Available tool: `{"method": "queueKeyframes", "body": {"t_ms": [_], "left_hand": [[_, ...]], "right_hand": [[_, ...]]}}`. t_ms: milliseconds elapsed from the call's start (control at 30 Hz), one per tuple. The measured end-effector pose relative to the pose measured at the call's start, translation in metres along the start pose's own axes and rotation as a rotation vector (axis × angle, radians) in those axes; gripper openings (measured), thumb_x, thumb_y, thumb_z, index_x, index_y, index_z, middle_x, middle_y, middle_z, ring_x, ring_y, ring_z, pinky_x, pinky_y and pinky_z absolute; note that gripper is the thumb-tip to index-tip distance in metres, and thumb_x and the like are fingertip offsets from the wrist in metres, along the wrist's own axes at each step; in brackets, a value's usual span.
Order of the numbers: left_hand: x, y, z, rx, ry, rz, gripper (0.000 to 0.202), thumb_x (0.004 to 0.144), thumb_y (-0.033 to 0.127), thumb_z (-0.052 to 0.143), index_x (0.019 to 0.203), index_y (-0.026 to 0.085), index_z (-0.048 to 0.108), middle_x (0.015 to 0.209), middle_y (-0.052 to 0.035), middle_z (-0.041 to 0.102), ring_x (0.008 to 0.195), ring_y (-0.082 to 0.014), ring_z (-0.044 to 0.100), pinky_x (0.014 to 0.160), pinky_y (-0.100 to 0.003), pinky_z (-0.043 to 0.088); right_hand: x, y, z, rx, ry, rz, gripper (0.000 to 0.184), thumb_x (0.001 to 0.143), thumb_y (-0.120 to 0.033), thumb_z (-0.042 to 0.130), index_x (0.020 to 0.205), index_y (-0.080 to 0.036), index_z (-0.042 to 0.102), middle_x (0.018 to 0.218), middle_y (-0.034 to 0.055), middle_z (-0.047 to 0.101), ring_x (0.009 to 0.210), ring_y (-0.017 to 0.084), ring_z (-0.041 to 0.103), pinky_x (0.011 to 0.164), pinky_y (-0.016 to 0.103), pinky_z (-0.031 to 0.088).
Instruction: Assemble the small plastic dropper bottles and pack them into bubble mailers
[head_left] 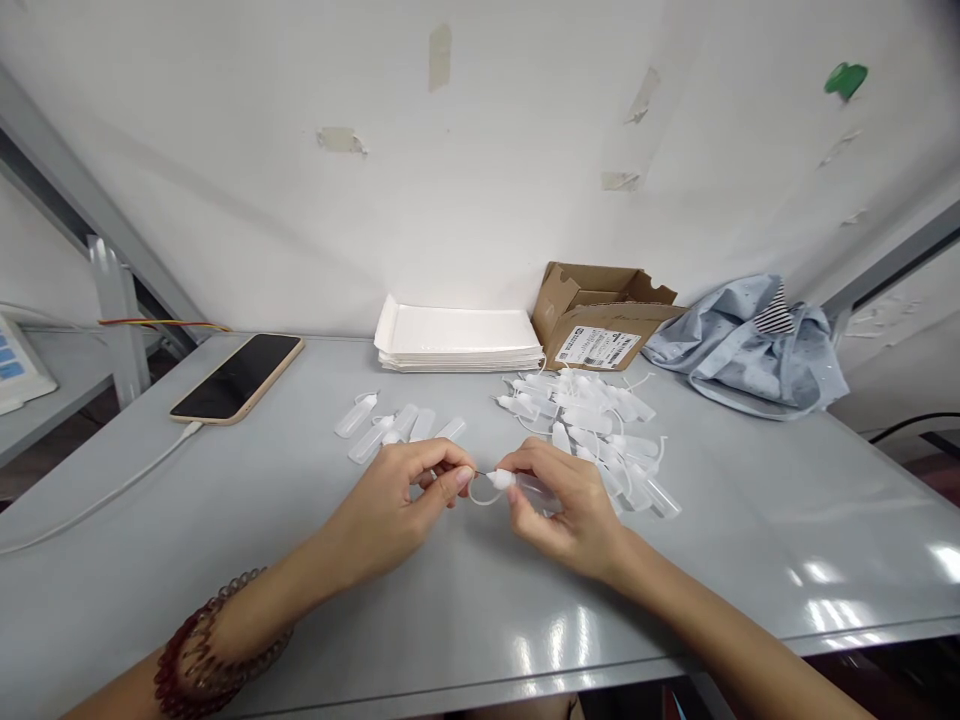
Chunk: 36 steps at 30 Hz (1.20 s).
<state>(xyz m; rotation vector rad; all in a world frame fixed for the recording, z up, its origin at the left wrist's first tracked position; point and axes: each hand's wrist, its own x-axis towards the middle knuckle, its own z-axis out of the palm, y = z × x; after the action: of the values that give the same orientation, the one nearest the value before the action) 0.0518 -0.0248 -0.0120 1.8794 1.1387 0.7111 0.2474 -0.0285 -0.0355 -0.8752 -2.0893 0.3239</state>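
Note:
My right hand is closed around a small clear needle-tip squeeze bottle, held sideways with its white top and thin metal needle pointing left. My left hand pinches the free end of the bottle's thin white cap strap, right at the needle's tip. The fingertips hide that end. The strap bows below the needle between both hands. Past my right hand lies a pile of similar bottles with white tops and loose straps. Beyond my left hand lies a smaller group of bottles.
A stack of white padded envelopes lies against the wall, beside an open cardboard box. Light-blue cloth is heaped at the right. On the left a phone lies with its white charging cable across the grey table.

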Motion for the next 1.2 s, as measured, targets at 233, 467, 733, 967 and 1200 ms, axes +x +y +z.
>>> {"method": "queueKeyframes", "body": {"t_ms": [233, 467, 733, 967, 1200], "left_hand": [[0.0, -0.006, 0.004, 0.083, 0.011, 0.073, 0.022, 0.088, 0.024, 0.045, 0.077, 0.019, 0.063, 0.07, 0.0011, 0.063, 0.063, -0.0128, 0.054, 0.06, -0.024, 0.041], [-0.004, -0.005, 0.006, 0.069, -0.005, 0.144, 0.021, 0.089, 0.022, 0.044, 0.076, 0.018, 0.061, 0.067, 0.0013, 0.061, 0.062, -0.012, 0.053, 0.06, -0.024, 0.04], [-0.006, -0.008, 0.012, 0.143, 0.014, 0.248, 0.021, 0.088, 0.015, 0.041, 0.076, 0.017, 0.058, 0.067, -0.0004, 0.058, 0.059, -0.0121, 0.05, 0.059, -0.025, 0.039], [-0.004, -0.005, 0.007, 0.094, 0.047, 0.217, 0.016, 0.084, 0.018, 0.049, 0.095, 0.019, 0.061, 0.076, 0.0, 0.064, 0.067, -0.0127, 0.056, 0.064, -0.024, 0.045], [-0.004, 0.0, 0.004, 0.009, 0.071, 0.081, 0.017, 0.084, 0.025, 0.052, 0.094, 0.019, 0.064, 0.077, 0.0, 0.066, 0.071, -0.0139, 0.06, 0.064, -0.024, 0.048]], "right_hand": [[-0.001, 0.0, 0.003, 0.015, 0.0, 0.001, 0.012, 0.077, -0.014, 0.049, 0.084, -0.017, 0.058, 0.063, -0.0011, 0.052, 0.051, 0.009, 0.046, 0.047, 0.02, 0.036], [-0.004, -0.007, 0.005, 0.069, 0.013, 0.049, 0.013, 0.075, -0.015, 0.049, 0.086, -0.02, 0.052, 0.063, -0.0025, 0.054, 0.05, 0.008, 0.048, 0.045, 0.018, 0.038], [-0.004, -0.008, 0.006, 0.111, 0.015, 0.08, 0.016, 0.071, -0.013, 0.05, 0.082, -0.022, 0.042, 0.058, -0.0074, 0.042, 0.043, 0.005, 0.037, 0.04, 0.016, 0.029], [-0.002, -0.005, 0.004, 0.165, 0.062, 0.162, 0.014, 0.075, -0.015, 0.051, 0.083, -0.022, 0.043, 0.057, -0.0073, 0.043, 0.045, 0.007, 0.039, 0.043, 0.019, 0.031], [-0.002, -0.003, 0.002, 0.256, 0.073, 0.223, 0.013, 0.076, -0.014, 0.052, 0.084, -0.021, 0.044, 0.058, -0.0069, 0.044, 0.046, 0.007, 0.04, 0.043, 0.02, 0.031]]}}
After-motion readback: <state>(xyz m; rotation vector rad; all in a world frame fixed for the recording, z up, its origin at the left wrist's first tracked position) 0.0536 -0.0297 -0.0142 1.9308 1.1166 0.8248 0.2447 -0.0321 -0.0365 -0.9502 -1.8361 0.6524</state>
